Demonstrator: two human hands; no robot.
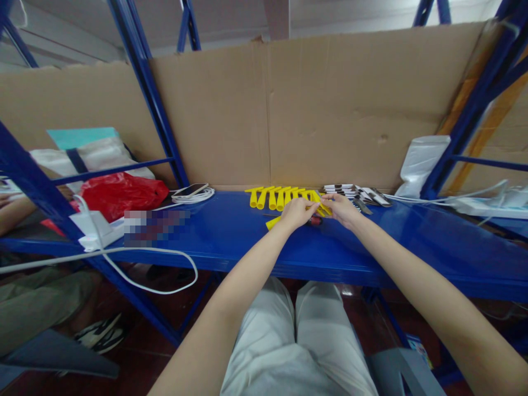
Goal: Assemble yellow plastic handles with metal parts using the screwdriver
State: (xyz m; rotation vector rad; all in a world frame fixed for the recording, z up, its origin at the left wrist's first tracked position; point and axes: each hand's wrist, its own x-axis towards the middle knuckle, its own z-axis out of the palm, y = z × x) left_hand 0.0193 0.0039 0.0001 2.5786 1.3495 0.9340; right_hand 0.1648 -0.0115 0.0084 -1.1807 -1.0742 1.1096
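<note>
A yellow plastic piece with a round tubular end (273, 223) is in my left hand (297, 213), whose fingers are closed round it, its tube sticking out to the left. My right hand (341, 210) pinches at the flat yellow end (324, 209) between the two hands; the fingers hide whether anything small is there too. Beneath my hands lies a dark red and black cylindrical object (315, 221), partly covered. Just behind stands a row of several similar yellow pieces (273, 199), tubes toward me. Flat black-and-white strips (350, 193) lie beyond my right hand.
The blue table (231, 231) backs onto a cardboard wall (313, 110). At left are a phone (193, 190) on a coiled white cable, a red plastic bag (124, 195) and a looping cord (165, 290). A white bag (423, 159) leans at right. Another person sits far left.
</note>
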